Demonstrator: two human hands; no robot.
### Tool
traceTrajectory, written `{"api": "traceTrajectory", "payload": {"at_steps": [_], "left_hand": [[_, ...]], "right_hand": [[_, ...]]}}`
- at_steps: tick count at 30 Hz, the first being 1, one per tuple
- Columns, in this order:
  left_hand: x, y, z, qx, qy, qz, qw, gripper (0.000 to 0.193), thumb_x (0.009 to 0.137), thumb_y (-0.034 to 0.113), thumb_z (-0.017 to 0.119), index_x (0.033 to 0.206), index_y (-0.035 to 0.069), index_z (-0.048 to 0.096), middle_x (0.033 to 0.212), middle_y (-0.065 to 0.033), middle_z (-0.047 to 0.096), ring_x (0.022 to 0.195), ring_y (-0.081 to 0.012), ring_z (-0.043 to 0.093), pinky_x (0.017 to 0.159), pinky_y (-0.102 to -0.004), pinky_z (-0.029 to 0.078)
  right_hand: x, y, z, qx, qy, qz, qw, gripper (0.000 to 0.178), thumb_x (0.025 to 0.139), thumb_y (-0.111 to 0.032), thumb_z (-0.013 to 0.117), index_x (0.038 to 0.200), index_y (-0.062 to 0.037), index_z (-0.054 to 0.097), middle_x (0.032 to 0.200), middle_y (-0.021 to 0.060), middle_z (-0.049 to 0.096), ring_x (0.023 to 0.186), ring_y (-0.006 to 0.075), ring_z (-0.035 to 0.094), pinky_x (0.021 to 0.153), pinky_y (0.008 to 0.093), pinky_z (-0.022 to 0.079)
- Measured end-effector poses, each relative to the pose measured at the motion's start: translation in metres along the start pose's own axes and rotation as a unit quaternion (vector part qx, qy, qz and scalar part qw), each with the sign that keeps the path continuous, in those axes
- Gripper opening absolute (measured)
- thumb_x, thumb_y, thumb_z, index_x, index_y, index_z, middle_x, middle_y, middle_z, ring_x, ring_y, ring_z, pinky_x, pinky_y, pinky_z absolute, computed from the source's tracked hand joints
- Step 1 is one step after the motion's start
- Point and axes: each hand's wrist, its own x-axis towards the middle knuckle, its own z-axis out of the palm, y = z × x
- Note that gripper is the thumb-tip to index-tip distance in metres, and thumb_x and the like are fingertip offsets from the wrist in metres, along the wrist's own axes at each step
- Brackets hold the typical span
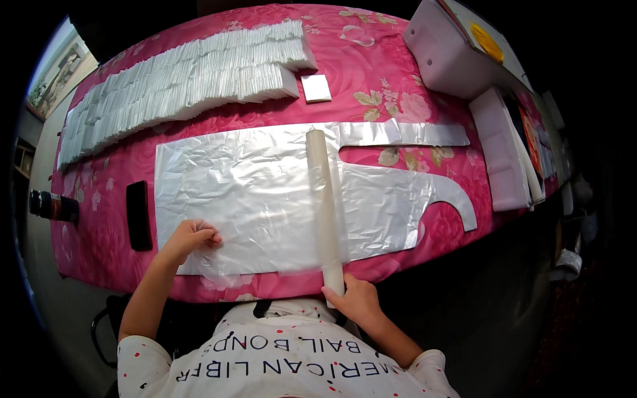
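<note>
A shiny white plastic sheet (232, 179) lies flat before me, its right end cut into a narrow strip and a curved strap, like an apron. Across it, running away from me, rests a pale roll of clear film (320, 186). My right hand (358, 302) is closed around the roll's near end, just past the table edge. Thin see-through film appears to stretch from the roll over the sheet's near left part. There my left hand (192, 239) is closed in a pinch on the film's edge, its fingertips partly hidden.
Long rows of folded white packets (179, 79) stand at the back left, with one square packet (316, 88) beside them. A black phone (138, 215) and a dark jar (54, 206) lie left. White foam boxes (501, 156) stand right on the pink flowered tablecloth (371, 60).
</note>
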Motion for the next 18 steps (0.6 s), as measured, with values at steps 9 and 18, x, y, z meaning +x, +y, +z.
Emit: {"api": "traceTrajectory", "payload": {"at_steps": [9,18], "left_hand": [[-0.015,0.033,0.013,0.545,0.239,0.265,0.758,0.025,0.071,0.000,0.057,0.097,-0.002,0.058,0.099,-0.0138,0.061,0.087,-0.0268,0.059,0.078,-0.0350,0.047],[0.051,0.037,0.177,0.311,0.064,0.507,0.801,0.050,0.076,0.007,0.058,0.124,-0.002,0.044,0.130,-0.0177,0.042,0.120,-0.0330,0.042,0.099,-0.0399,0.035]], "right_hand": [[0.000,0.015,-0.010,0.011,0.000,0.013,1.000,0.049,0.074,-0.048,0.061,0.085,-0.0005,0.060,0.071,0.0193,0.063,0.068,0.0348,0.063,0.063,0.0424,0.049],[-0.001,0.021,-0.015,0.045,-0.039,0.012,0.998,0.049,0.074,-0.048,0.061,0.088,-0.0006,0.061,0.071,0.0192,0.063,0.069,0.0348,0.063,0.064,0.0420,0.049]]}}
